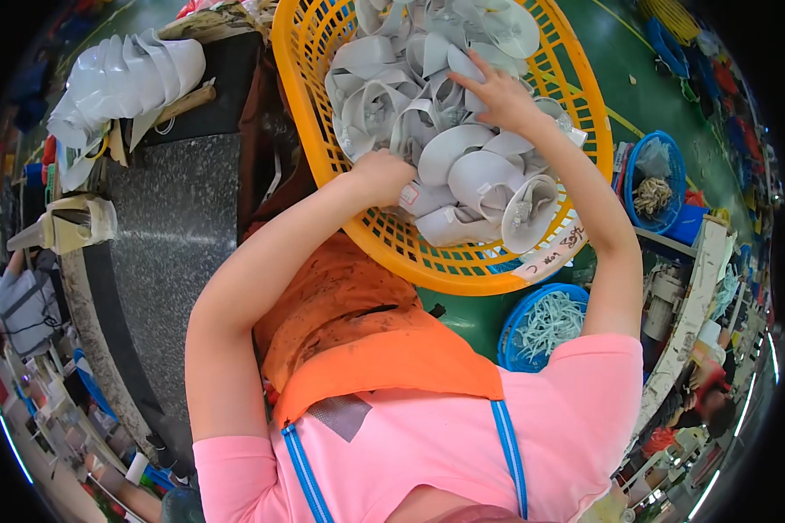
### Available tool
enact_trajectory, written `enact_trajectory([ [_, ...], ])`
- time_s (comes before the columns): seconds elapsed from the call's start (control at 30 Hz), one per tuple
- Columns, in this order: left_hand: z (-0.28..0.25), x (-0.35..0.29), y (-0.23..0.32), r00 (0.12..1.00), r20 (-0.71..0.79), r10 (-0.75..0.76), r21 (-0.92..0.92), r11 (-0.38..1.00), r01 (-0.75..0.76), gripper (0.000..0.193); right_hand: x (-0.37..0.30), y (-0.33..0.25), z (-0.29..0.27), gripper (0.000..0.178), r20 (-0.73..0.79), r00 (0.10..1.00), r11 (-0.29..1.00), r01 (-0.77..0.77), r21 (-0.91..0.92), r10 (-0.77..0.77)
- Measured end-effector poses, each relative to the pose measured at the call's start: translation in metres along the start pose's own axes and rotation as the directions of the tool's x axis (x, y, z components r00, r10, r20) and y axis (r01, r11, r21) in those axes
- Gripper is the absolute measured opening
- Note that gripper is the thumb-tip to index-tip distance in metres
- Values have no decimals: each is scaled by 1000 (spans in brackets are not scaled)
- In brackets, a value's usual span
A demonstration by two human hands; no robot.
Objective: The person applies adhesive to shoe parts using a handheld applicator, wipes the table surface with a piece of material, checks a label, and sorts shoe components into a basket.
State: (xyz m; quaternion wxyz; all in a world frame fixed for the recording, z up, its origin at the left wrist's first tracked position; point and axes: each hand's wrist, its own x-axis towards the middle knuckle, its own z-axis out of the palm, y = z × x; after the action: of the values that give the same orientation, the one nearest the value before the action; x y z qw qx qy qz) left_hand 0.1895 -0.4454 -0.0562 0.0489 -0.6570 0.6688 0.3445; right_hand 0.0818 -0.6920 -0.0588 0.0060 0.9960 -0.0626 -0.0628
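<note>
A yellow plastic basket (310, 113) in front of me holds a heap of curved grey-white sheet pieces (449, 152), some curled into rolls, some with clear plastic inside. My left hand (382, 177) is down in the heap near the basket's left side, its fingers curled inward. What they close on is hidden, though a piece with a small red-edged label lies right against them. Over the upper right of the heap, my right hand (501, 96) has its fingers spread, with the tips touching a pale curved piece (465, 71).
On the left, a dark speckled worktop (179, 227) carries a nested stack of glossy white curved sheets (122, 83). A blue basket (506, 344) of pale strips stands below the yellow one. Another blue basket (663, 196) is at the right, by a shelf edge.
</note>
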Motion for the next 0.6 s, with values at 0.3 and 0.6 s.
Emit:
enact_trajectory([
  [0.3, 3, 6, 0, 984, -113, 139, -194, 968, -159, 7, 20, -46, -16, 29, -229, 969, 922, 172, 347, -94],
  [0.6, -22, -85, 39, 833, -538, 128, -346, 867, -357, 9, -1, -108, -24, 30, 518, 711, 642, -122, 757, -476],
])
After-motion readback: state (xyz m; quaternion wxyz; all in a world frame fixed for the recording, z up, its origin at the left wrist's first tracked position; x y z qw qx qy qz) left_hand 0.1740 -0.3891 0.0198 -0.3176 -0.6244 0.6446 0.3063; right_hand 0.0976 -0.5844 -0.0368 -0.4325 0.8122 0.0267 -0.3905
